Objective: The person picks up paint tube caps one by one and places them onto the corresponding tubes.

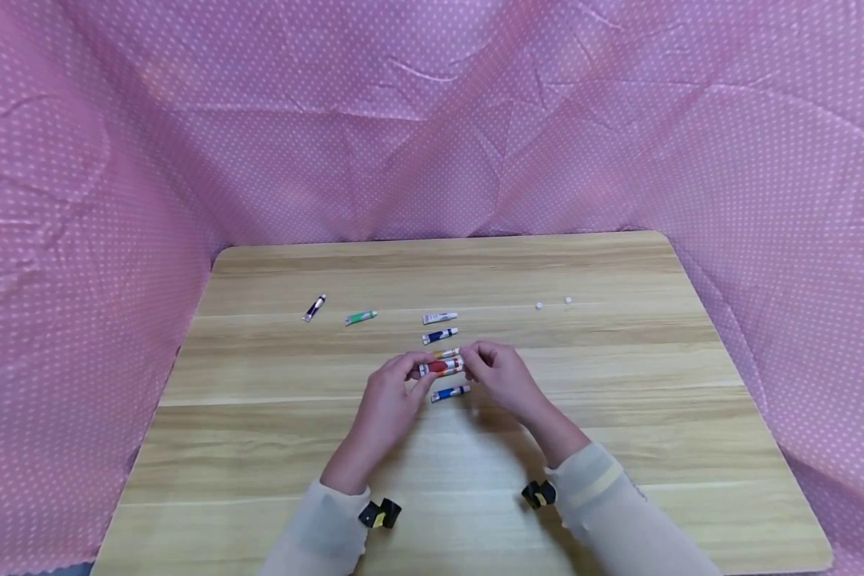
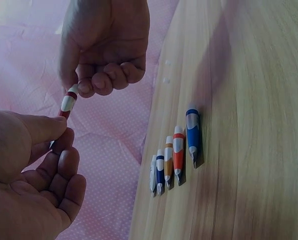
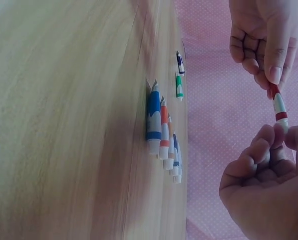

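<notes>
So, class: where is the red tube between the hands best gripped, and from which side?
Probably pinch the red tube across its body, from the left: it is slim, and its white end points right, where the right hand pinches it.

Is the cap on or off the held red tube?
On, it seems: the right hand pinches the white cap, which meets the red tube; whether loosened, cannot tell.

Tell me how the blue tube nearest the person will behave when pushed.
The blue tube may roll a little, since its body looks rounded, but its flattened end should limit that. It's probably light, given its small size.
</notes>
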`<state>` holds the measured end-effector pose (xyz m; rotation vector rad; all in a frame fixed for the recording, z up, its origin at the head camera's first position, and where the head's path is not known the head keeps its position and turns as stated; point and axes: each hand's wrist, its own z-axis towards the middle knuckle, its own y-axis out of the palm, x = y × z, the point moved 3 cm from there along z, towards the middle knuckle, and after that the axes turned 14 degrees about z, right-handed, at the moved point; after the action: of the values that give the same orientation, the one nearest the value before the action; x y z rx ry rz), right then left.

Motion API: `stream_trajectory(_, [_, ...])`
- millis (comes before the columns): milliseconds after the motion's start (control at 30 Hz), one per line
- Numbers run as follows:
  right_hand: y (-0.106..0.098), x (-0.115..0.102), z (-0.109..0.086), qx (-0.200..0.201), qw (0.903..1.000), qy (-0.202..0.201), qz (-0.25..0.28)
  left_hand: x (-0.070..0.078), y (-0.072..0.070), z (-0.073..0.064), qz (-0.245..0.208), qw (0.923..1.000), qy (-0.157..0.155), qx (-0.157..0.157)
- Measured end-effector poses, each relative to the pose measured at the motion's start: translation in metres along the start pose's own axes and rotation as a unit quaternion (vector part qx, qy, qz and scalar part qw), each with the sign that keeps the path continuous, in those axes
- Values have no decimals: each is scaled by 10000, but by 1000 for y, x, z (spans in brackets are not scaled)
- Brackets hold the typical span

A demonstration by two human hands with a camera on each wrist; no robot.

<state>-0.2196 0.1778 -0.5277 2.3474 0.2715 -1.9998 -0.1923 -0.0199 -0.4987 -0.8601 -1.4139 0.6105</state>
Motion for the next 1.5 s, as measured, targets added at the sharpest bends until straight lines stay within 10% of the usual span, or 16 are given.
stream_trajectory(333, [-2, 2, -2, 54, 9994, 269, -222, 3, 4, -2, -10, 9999, -9, -136])
stream_trajectory(800, [-12, -2, -8, -320, 9941, -952, -415, 0, 3, -2, -29, 9999, -48, -101])
stream_trajectory(1500, [-16, -12, -22, -96, 9909, -1217, -573, 3, -1, -5, -122, 9998, 148, 9])
